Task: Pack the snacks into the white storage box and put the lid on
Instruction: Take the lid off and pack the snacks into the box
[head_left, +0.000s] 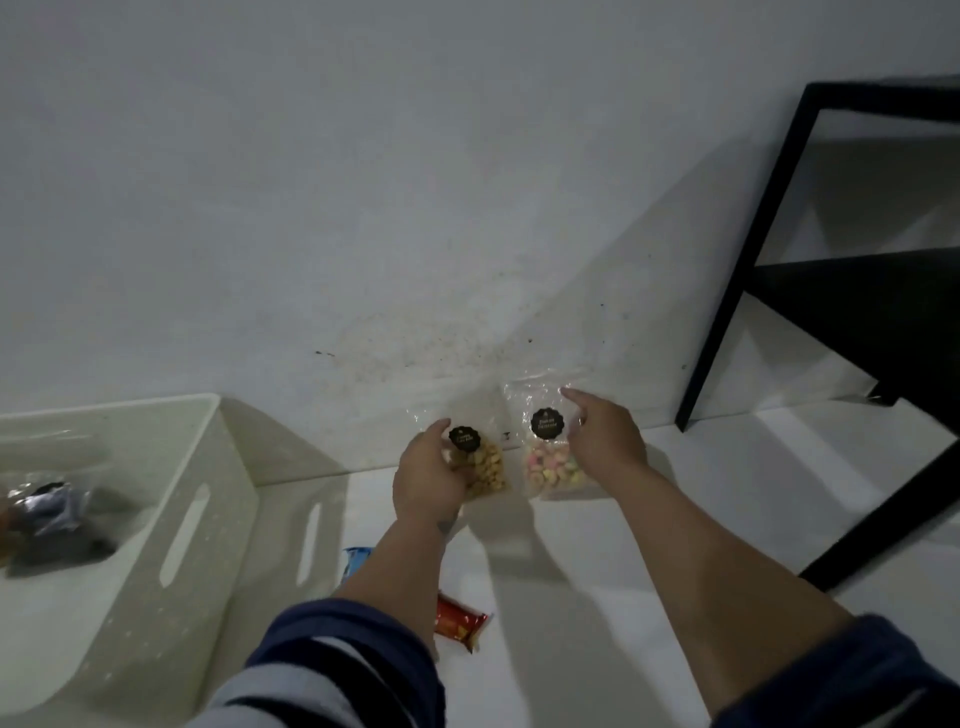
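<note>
Two clear snack bags with round black labels lean against the wall. My left hand (428, 480) is closed around the bag of yellow-brown snacks (483, 467). My right hand (602, 441) rests on the right side of the bag of pastel snacks (550, 462), fingers spread, index finger pointing up along its edge. The white storage box (171, 525) stands at the left with no lid on it and holds dark and silvery packets (47, 514). A red wrapped snack (460, 623) and a blue-and-white packet (356, 558) lie on the white surface beneath my left forearm.
The white wall rises directly behind the bags. A black metal frame (737, 291) leans at the right, its foot on the surface near the wall. No lid is in view.
</note>
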